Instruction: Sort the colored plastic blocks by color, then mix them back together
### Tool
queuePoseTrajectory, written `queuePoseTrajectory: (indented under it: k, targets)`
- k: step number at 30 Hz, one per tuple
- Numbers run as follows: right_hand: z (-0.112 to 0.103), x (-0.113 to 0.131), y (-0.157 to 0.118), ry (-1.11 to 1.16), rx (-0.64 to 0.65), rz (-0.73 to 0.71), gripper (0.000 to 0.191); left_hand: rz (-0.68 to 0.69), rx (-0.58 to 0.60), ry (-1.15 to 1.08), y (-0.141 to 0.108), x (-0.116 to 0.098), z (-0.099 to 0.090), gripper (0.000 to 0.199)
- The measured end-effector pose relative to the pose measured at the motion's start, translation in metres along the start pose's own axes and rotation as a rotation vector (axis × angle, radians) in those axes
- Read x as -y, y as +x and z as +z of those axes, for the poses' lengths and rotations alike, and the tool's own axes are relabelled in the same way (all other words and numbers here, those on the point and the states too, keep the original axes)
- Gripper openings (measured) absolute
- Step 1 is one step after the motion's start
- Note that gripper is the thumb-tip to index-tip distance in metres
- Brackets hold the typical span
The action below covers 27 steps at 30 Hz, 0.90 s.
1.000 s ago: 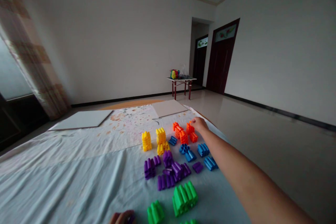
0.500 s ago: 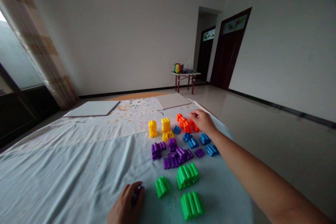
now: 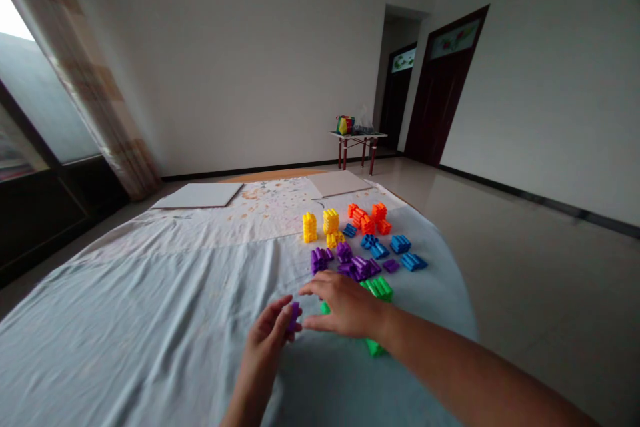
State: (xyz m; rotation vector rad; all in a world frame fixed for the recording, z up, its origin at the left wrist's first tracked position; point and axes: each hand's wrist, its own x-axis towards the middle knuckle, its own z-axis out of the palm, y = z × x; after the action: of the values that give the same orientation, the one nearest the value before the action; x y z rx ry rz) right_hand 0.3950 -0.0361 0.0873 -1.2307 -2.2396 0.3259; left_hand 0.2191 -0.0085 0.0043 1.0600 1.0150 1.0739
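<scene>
Purple block [image 3: 295,316] sits pinched between the thumb and fingertips of the left hand [image 3: 264,340], a narrow grip. Just right of it, the right hand [image 3: 345,305] is open, fingers spread and palm down, partly covering the green blocks [image 3: 379,288]. Purple stacks [image 3: 353,267] lie just beyond its fingertips; yellow blocks [image 3: 310,227], orange blocks [image 3: 367,217] and blue blocks [image 3: 400,244] stand farther ahead on a pale sheet [image 3: 150,300], with two white boards [image 3: 200,195] beyond.

The scene is viewed from one head-worn camera, faced forward and down over the pale cloth [image 3: 125,327], so that the left hand [image 3: 265,340], the right hand [image 3: 345,307] and the plastic blocks [image 3: 357,268] are seen close, and the dark wooden door [image 3: 440,87] far off.
</scene>
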Motion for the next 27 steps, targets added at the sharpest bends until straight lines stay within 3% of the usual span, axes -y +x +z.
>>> queuePoseTrajectory:
  k: [5, 11, 15, 20, 24, 27]
  targets:
    - [0.022, 0.004, 0.008, -0.012, 0.045, -0.049, 0.048, 0.024, 0.116, -0.016, -0.003, -0.003, 0.001, 0.047]
    - [0.004, 0.004, -0.003, 0.077, 0.122, -0.019, 0.019, -0.014, 0.204, 0.037, -0.004, -0.001, 0.003, 0.052]
    - [-0.020, -0.021, -0.025, 0.136, -0.122, 0.185, 0.017, -0.018, 0.137, 0.151, -0.010, -0.005, 0.004, 0.056]
    - [-0.052, -0.080, -0.055, 0.060, -0.426, 0.468, 0.020, 0.011, 0.098, 0.256, -0.011, -0.007, 0.004, 0.057]
    - [-0.061, -0.121, -0.083, 0.027, -0.532, 0.605, 0.022, 0.005, 0.089, 0.290, -0.009, -0.004, 0.004, 0.057]
    - [-0.052, -0.136, -0.105, -0.113, -0.497, 0.689, 0.020, 0.009, 0.088, 0.309, -0.010, -0.005, 0.006, 0.056]
